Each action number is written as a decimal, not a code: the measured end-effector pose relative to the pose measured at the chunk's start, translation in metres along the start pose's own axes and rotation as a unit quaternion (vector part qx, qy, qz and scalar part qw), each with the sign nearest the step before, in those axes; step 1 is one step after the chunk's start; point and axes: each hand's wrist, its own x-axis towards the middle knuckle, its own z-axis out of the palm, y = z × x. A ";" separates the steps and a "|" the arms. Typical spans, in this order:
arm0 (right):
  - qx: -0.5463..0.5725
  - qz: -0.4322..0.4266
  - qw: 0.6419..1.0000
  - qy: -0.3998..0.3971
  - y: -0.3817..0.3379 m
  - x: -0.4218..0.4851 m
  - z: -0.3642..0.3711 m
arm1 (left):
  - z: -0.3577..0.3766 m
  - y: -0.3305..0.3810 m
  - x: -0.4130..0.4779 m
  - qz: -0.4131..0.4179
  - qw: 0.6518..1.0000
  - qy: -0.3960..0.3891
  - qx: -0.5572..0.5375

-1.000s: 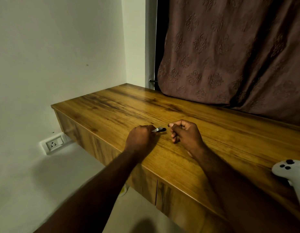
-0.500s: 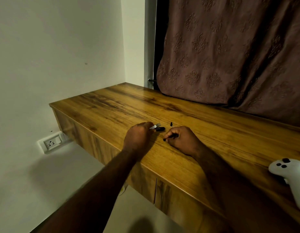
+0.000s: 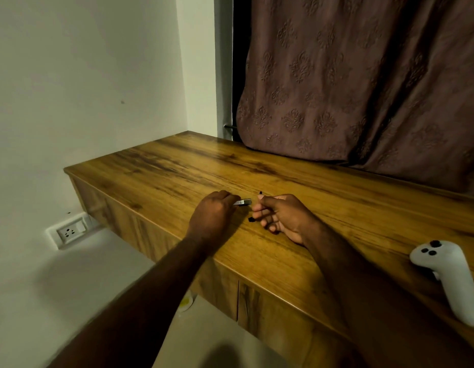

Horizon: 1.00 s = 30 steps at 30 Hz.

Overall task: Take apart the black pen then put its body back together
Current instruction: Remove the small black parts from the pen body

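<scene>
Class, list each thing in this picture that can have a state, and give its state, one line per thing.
Black pen: taken apart, pieces in both hands.
Left hand: closed around the silver-tipped piece.
Right hand: fingers pinching a small black piece.
Controller: lying on the desk, untouched.
Curtain: drawn.
Wall socket: nothing plugged in.

A wooden cabinet top [image 3: 310, 181] (grain running lengthwise) is seen; a white controller [image 3: 448, 277] is laid near its right edge, and a small black piece [image 3: 260, 192], possibly a pen part, is rested mid-surface.

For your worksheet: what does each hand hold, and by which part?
Left hand: silver pen piece, by its near end. Right hand: black pen part, around its middle.
</scene>
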 end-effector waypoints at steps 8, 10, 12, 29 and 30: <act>0.036 0.037 0.999 -0.011 0.000 0.001 -0.003 | -0.005 0.006 0.007 0.091 0.990 -0.061 0.083; 0.045 0.045 0.998 -0.013 -0.001 0.002 -0.004 | -0.007 0.008 0.009 0.114 0.985 -0.063 0.111; 0.054 0.048 0.997 -0.014 -0.001 0.003 -0.005 | -0.009 0.010 0.017 0.142 0.979 -0.058 0.131; 0.064 0.030 0.997 -0.029 0.004 0.008 -0.009 | -0.003 0.010 0.016 0.128 0.980 -0.045 0.143; 0.064 0.029 0.997 -0.033 0.004 0.008 -0.009 | -0.001 0.010 0.013 0.123 0.981 -0.043 0.145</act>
